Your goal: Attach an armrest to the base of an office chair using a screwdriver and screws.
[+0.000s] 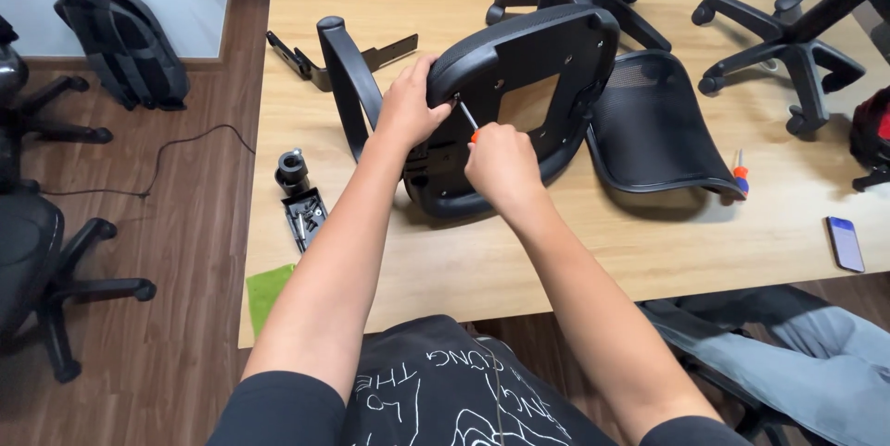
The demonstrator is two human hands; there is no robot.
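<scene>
**Screwdriver on the underside of an office chair seat, view from above**

So the black chair seat is tipped up on its edge on the wooden tabletop, underside facing the person, with a lighter square opening showing in the middle of the plastic pan. One armrest sticks up on the left side of it.

The left hand is wrapped over the upper left rim of the seat, fingers curled and pressed onto the plastic, holding it steady. The right hand is closed around a screwdriver with an orange handle, only a bit of orange peeking out of the fist. The metal shaft angles up and left, tip right at the seat's underside just beside the left hand's fingers. Can't tell whether the tip is actually seated in a screw, too small.

Other stuff lying around: a mesh backrest flat on the tabletop just right of the seat, a second small screwdriver next to it, a phone near the right edge, and a metal bracket behind the armrest. Near the left edge there's a cylinder-shaped part and a small open tray of hardware. Two chair bases with casters sit at the far side. A backpack leans on the wall on the floor.
</scene>
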